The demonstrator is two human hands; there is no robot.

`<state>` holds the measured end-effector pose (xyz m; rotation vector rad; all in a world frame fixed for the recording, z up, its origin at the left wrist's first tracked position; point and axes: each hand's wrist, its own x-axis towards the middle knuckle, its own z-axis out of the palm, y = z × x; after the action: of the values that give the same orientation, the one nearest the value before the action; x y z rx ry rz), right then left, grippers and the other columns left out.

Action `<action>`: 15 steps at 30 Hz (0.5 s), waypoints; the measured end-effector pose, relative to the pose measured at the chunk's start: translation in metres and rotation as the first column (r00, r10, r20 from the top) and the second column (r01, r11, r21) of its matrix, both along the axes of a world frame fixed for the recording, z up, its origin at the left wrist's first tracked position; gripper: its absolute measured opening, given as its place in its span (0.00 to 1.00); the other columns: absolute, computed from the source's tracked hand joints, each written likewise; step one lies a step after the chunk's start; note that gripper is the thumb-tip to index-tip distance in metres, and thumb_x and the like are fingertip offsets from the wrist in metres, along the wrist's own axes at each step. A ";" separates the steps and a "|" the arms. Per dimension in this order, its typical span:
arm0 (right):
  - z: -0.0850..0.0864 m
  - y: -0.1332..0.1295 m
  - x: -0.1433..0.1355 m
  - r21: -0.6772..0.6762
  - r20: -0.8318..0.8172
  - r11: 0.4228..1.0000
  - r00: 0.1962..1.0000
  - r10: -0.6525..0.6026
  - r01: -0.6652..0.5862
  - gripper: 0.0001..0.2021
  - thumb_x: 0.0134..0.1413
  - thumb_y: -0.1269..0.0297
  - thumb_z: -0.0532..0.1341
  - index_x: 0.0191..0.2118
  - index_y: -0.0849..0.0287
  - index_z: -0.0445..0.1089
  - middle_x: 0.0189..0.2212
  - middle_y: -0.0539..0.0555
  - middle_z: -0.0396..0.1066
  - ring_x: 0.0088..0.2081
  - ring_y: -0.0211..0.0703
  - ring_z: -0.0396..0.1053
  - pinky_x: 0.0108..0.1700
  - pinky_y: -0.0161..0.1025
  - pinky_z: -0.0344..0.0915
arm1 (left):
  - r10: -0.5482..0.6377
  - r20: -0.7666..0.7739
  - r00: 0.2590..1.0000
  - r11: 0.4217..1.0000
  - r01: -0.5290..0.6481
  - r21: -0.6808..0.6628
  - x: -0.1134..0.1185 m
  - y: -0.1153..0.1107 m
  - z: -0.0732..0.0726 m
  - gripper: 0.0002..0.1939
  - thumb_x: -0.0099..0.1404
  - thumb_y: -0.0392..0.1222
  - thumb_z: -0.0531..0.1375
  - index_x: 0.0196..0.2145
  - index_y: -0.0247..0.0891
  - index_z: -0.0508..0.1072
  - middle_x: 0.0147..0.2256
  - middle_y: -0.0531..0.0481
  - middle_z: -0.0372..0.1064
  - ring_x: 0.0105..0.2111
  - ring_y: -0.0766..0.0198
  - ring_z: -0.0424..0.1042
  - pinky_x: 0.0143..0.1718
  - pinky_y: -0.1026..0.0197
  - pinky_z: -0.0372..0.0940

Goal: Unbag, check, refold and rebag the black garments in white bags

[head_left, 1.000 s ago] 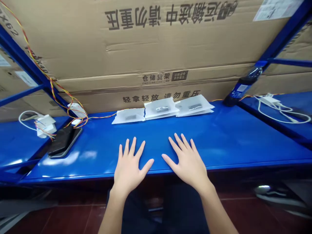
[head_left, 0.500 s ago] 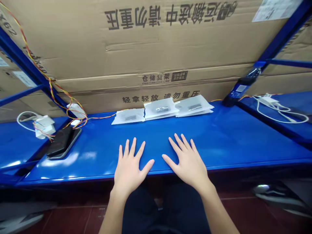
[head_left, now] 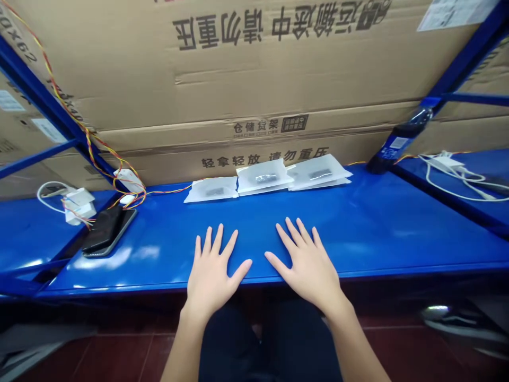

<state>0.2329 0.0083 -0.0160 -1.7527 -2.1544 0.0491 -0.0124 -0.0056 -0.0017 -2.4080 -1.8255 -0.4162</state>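
Observation:
My left hand (head_left: 209,273) lies palm down at the front edge of the blue shelf (head_left: 382,228), fingers spread and holding nothing. To its right, my right hand (head_left: 308,265) rests the same way, also with spread fingers and nothing in it. Beyond both hands, three translucent white packets sit in a row against the cardboard: a left packet (head_left: 210,191), a middle packet (head_left: 262,176) and a right packet (head_left: 320,172). Each shows a small dark item inside. Neither hand touches a packet.
Two dark phone-like devices (head_left: 104,231) are stacked at the left, near white adapters (head_left: 79,204) and twisted red-yellow wires (head_left: 92,146). A dark bottle (head_left: 397,140) leans at the back right, beside a white cable (head_left: 449,172). Cardboard (head_left: 254,85) stands behind.
The camera view has shifted slightly, so the surroundings sit a little further right. Both hands stay spread on the shelf.

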 end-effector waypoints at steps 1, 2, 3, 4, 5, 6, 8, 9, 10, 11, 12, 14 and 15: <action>0.001 -0.001 -0.001 0.004 -0.002 1.000 1.000 -0.005 0.005 0.42 0.71 0.34 0.47 0.76 0.59 0.57 0.77 0.62 0.49 0.78 0.65 0.43 0.76 0.69 0.43 | 0.000 0.000 1.000 1.000 0.000 0.000 0.000 0.001 0.000 0.39 0.75 0.65 0.56 0.76 0.50 0.56 0.77 0.41 0.46 0.76 0.33 0.44 0.72 0.24 0.47; 0.002 -0.001 -0.002 0.004 -0.005 1.000 1.000 -0.007 0.007 0.41 0.71 0.34 0.48 0.76 0.59 0.57 0.77 0.62 0.50 0.78 0.65 0.43 0.76 0.69 0.43 | 0.000 0.000 1.000 1.000 0.000 -0.002 -0.001 0.001 0.001 0.39 0.75 0.65 0.56 0.76 0.50 0.56 0.77 0.41 0.46 0.76 0.33 0.44 0.72 0.24 0.47; 0.003 -0.001 -0.002 0.002 -0.008 1.000 1.000 -0.008 0.008 0.41 0.71 0.34 0.48 0.76 0.59 0.58 0.77 0.62 0.50 0.78 0.65 0.43 0.76 0.69 0.43 | 0.000 -0.001 1.000 1.000 0.000 -0.006 -0.001 0.001 0.001 0.38 0.75 0.65 0.56 0.76 0.50 0.56 0.77 0.41 0.46 0.76 0.33 0.45 0.72 0.24 0.47; 0.004 -0.002 -0.003 -0.003 -0.012 1.000 1.000 -0.006 0.006 0.41 0.71 0.34 0.48 0.76 0.59 0.58 0.77 0.62 0.50 0.78 0.65 0.43 0.76 0.69 0.43 | 0.000 -0.002 1.000 1.000 -0.001 -0.010 -0.001 0.002 0.001 0.38 0.75 0.65 0.56 0.76 0.50 0.56 0.77 0.41 0.46 0.76 0.34 0.45 0.72 0.24 0.47; 0.005 -0.002 -0.003 -0.008 -0.016 1.000 1.000 -0.004 0.004 0.42 0.71 0.34 0.48 0.76 0.59 0.57 0.77 0.62 0.50 0.78 0.65 0.43 0.76 0.69 0.43 | 0.002 -0.003 1.000 1.000 -0.002 -0.011 0.000 0.001 0.000 0.38 0.75 0.65 0.55 0.76 0.50 0.56 0.77 0.41 0.46 0.76 0.34 0.45 0.72 0.24 0.47; 0.006 -0.001 -0.003 -0.013 -0.020 1.000 1.000 -0.002 0.002 0.42 0.71 0.34 0.48 0.76 0.59 0.57 0.77 0.61 0.50 0.78 0.65 0.43 0.76 0.69 0.43 | 0.005 -0.001 1.000 1.000 -0.005 -0.010 0.000 0.000 0.000 0.38 0.75 0.65 0.55 0.76 0.50 0.56 0.77 0.41 0.46 0.76 0.34 0.45 0.72 0.24 0.46; 0.007 -0.001 -0.002 -0.018 -0.026 1.000 1.000 -0.001 0.001 0.42 0.71 0.34 0.48 0.76 0.59 0.57 0.77 0.61 0.49 0.78 0.65 0.43 0.76 0.69 0.43 | 0.010 0.004 1.000 1.000 -0.010 -0.006 0.002 -0.002 -0.001 0.38 0.75 0.65 0.55 0.76 0.51 0.56 0.77 0.42 0.46 0.76 0.34 0.45 0.73 0.25 0.46; 0.008 -0.001 -0.002 -0.020 -0.028 1.000 1.000 -0.003 0.003 0.42 0.71 0.34 0.48 0.76 0.59 0.57 0.77 0.61 0.49 0.78 0.65 0.42 0.76 0.69 0.43 | 0.013 0.007 1.000 1.000 -0.013 -0.006 0.002 -0.003 -0.001 0.38 0.75 0.65 0.55 0.76 0.50 0.57 0.77 0.42 0.47 0.76 0.34 0.45 0.72 0.25 0.47; 0.008 -0.001 -0.003 -0.021 -0.029 1.000 1.000 -0.007 0.006 0.42 0.70 0.34 0.48 0.76 0.59 0.57 0.77 0.61 0.49 0.78 0.65 0.42 0.76 0.69 0.43 | 0.016 0.011 1.000 1.000 -0.016 -0.006 0.002 -0.004 0.001 0.38 0.75 0.66 0.56 0.76 0.50 0.58 0.77 0.41 0.48 0.76 0.33 0.46 0.72 0.24 0.47; 0.008 -0.001 -0.003 -0.022 -0.030 1.000 1.000 -0.011 0.010 0.42 0.70 0.33 0.48 0.76 0.59 0.58 0.77 0.61 0.49 0.78 0.65 0.42 0.76 0.68 0.42 | 0.012 0.016 1.000 1.000 -0.011 -0.010 0.000 -0.002 0.005 0.38 0.74 0.66 0.56 0.75 0.50 0.60 0.76 0.41 0.51 0.75 0.33 0.49 0.71 0.25 0.49; 0.008 -0.001 -0.003 -0.024 -0.029 1.000 1.000 -0.011 0.011 0.42 0.70 0.33 0.48 0.76 0.59 0.58 0.77 0.61 0.49 0.78 0.65 0.42 0.76 0.68 0.42 | 0.001 0.028 1.000 1.000 -0.001 -0.020 -0.003 0.002 0.011 0.36 0.74 0.66 0.56 0.73 0.49 0.65 0.74 0.40 0.56 0.74 0.33 0.54 0.70 0.27 0.53; 0.008 -0.001 -0.003 -0.024 -0.026 1.000 1.000 -0.012 0.011 0.42 0.70 0.33 0.48 0.76 0.59 0.58 0.77 0.61 0.49 0.78 0.64 0.42 0.76 0.68 0.42 | -0.016 0.055 0.998 0.999 0.019 -0.051 -0.014 0.021 0.030 0.31 0.73 0.66 0.57 0.65 0.49 0.75 0.65 0.41 0.71 0.65 0.37 0.69 0.65 0.35 0.65; 0.008 -0.001 -0.003 -0.022 -0.025 1.000 1.000 -0.011 0.010 0.42 0.71 0.34 0.48 0.76 0.59 0.58 0.77 0.61 0.49 0.78 0.64 0.42 0.76 0.68 0.42 | 0.009 0.078 0.997 0.997 -0.003 -0.073 -0.020 0.036 0.042 0.26 0.75 0.63 0.57 0.59 0.48 0.80 0.55 0.42 0.80 0.56 0.43 0.77 0.58 0.43 0.71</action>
<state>0.2298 0.0072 -0.0077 -1.7660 -2.1342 0.0919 -0.0327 0.0300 0.0402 -2.4667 -1.9112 -0.4572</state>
